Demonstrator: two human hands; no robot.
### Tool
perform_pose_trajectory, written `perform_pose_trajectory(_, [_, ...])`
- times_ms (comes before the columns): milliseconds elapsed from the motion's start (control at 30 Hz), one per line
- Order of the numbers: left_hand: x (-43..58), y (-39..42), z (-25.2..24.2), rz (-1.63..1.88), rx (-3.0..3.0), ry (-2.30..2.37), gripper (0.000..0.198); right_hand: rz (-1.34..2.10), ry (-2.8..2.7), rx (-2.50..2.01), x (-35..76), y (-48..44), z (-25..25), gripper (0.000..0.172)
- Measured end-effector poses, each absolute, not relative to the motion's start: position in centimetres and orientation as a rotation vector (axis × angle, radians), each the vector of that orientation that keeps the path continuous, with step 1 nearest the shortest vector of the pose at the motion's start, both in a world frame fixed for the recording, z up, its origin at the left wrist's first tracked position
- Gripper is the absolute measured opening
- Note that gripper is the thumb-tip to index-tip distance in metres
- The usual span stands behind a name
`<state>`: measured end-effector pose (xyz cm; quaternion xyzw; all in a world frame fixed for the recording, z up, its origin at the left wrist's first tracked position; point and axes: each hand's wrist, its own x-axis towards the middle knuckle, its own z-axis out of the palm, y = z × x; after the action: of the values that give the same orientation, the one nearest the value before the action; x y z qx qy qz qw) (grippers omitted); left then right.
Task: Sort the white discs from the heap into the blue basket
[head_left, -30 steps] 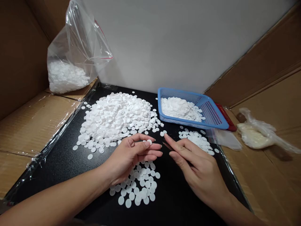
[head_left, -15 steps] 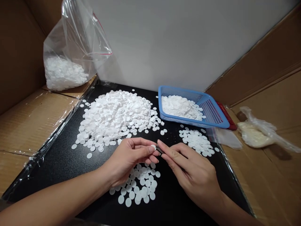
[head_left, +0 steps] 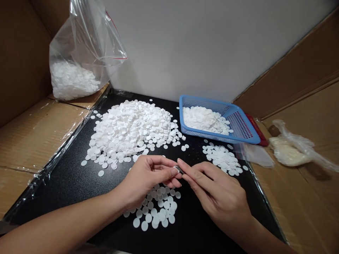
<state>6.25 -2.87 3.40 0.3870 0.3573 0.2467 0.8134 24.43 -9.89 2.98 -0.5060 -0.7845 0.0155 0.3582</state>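
Observation:
Between thumb and fingers, my left hand [head_left: 156, 173] pinches a small white disc [head_left: 176, 168], mostly covered by the thumb. My right hand [head_left: 212, 187] is closed on a thin dark tool [head_left: 180, 170], perhaps tweezers or a small blade; its kind is not clear. The tool's tip meets the disc where the two hands come together. Below the left hand lies a scatter of loose white discs [head_left: 161, 211] on the black tabletop [head_left: 201, 225]. A large heap of white discs [head_left: 129, 127] rises behind the left hand.
A blue plastic basket [head_left: 219, 136] at the back right holds more discs, with a smaller pile of discs [head_left: 221, 158] before it. A clear bag of discs [head_left: 74, 79] stands at the back left. Another plastic bag [head_left: 290, 151] lies on cardboard at right.
The tool's tip has moved onto the disc, and less of the disc shows beside the left thumb. Both hands stay almost in place; the view has shifted slightly.

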Motion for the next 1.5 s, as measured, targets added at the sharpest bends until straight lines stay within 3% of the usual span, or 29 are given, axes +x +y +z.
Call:
perform_pose_trajectory(667, [6.2, -3.0, 3.0, 0.512, 0.83, 0.726, 0.023, 0.088, -2.001, -1.321, 24.3, -9.9, 3.5, 0.04])
perform_pose_trajectory(833, [6.0, -2.8, 3.0, 0.554, 0.876, 0.682, 0.015, -0.046, -1.871, -1.61, 26.9, -8.8, 3.9, 0.029])
perform_pose_trajectory(1000, [5.9, -3.0, 3.0, 0.6, 0.949, 0.662, 0.009, -0.081, -1.971, -1.985, 30.8, -8.0, 1.4, 0.034])
perform_pose_trajectory(1167, [5.9, -3.0, 3.2, 0.613, 1.041, 0.678, 0.01, -0.093, -2.01, -2.311, 30.8, -7.7, 0.2, 0.025])
perform_pose_trajectory(1267, [4.7, -2.2, 4.6, 0.703, 1.245, 0.722, 0.011, -0.122, -2.044, -2.392, 30.6, -7.7, 0.3, 0.02])
perform_pose_trajectory(1367, [1.9, -1.5, 6.3, 1.015, 1.74, 0.907, 0.005, -0.161, -2.11, -2.269, 31.3, -8.0, -0.2, 0.018])
perform_pose_trajectory(1433, [-0.3, -1.7, 6.7, 1.182, 2.013, 1.046, 0.004, -0.171, -2.136, -2.132, 31.9, -8.1, -0.6, 0.022])
perform_pose_trajectory(1500, [-2.4, -2.6, 6.0, 1.124, 2.225, 1.066, 0.007, -0.198, -2.135, -2.013, 32.1, -8.1, -0.7, 0.031])
